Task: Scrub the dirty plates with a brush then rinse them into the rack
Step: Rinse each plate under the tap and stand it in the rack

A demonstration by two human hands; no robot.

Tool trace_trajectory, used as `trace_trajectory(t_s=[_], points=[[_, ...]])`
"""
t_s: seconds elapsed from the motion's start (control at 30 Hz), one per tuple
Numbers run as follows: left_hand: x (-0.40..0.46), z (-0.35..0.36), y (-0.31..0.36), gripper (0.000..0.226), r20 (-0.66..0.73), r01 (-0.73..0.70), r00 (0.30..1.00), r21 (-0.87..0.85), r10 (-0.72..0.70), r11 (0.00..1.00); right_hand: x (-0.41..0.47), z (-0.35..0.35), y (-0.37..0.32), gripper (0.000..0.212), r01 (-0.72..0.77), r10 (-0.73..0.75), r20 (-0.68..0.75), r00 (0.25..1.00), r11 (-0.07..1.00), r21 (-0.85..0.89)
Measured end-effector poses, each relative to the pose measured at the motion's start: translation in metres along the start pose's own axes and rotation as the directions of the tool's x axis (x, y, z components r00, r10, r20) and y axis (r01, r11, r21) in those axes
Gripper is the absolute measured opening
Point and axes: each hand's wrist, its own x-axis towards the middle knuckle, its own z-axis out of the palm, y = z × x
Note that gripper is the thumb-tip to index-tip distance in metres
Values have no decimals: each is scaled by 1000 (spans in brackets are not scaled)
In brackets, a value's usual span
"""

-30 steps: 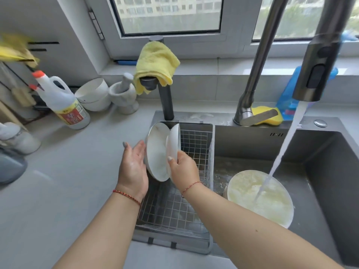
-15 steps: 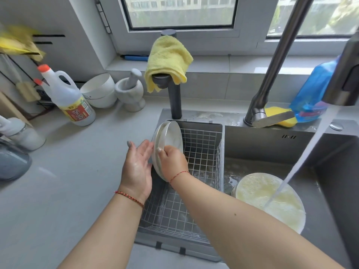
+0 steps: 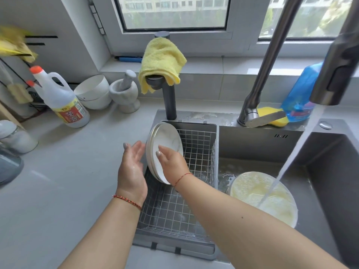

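Two white plates [image 3: 169,138] lean together on edge against the left wall of the wire rack [image 3: 196,144]. My right hand [image 3: 172,164] holds the front plate, thumb on its face; the other fingers are hidden behind the hand. Just left of the plates, my left hand [image 3: 132,167] hovers with straight fingers and holds nothing. A soapy, yellowish dirty plate [image 3: 250,189] lies in the sink basin [image 3: 326,171]. Water from the faucet head [image 3: 334,74] runs onto it. No brush is in view.
A yellow sponge [image 3: 272,111] and a blue bottle [image 3: 299,94] sit behind the sink. A yellow cloth [image 3: 161,61] hangs on a dark post. On the counter at left stand a white jug [image 3: 62,100], stacked bowls [image 3: 93,92] and a mortar with pestle [image 3: 124,94].
My right hand has brought the smaller plate against the larger one, so both now lean together in the rack. My left hand has drawn slightly away from the plates.
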Motion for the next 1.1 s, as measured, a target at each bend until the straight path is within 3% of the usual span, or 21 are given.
trace_trajectory(t_s=[0.13,0.27,0.37,0.43,0.57,0.7,0.77,0.87,1.0,1.1], points=[[-24,29,0,35,-89,-198,974,109,208,974,-36,-35,6,39,60,-59,-60,996,998,-2],[-54,69,-17,33,64,-208,978,139,201,968,-82,-86,31,25,24,-43,-126,991,989,-144],[-75,97,-40,30,207,-106,976,197,64,975,-113,-126,57,20,-108,83,-118,990,969,-223],[-85,113,-56,30,252,39,962,235,-99,971,-128,-153,79,20,-223,203,-94,975,900,-375],[-93,136,-98,32,274,338,857,340,-437,877,-144,-206,127,32,-483,459,-192,867,686,-544],[-100,151,-126,51,199,537,738,406,-645,740,-138,-247,160,27,-659,550,-379,744,514,-549],[-99,157,-138,59,137,596,701,427,-700,680,-130,-259,178,14,-708,580,-416,700,490,-509],[-90,160,-158,61,47,650,668,449,-743,613,-121,-264,201,41,-737,630,-403,664,465,-490],[-81,161,-173,60,12,653,652,499,-758,570,-113,-261,214,42,-716,674,-351,650,387,-581],[-82,166,-168,58,1,629,662,543,-750,556,-109,-260,219,39,-725,649,-412,640,333,-603]])
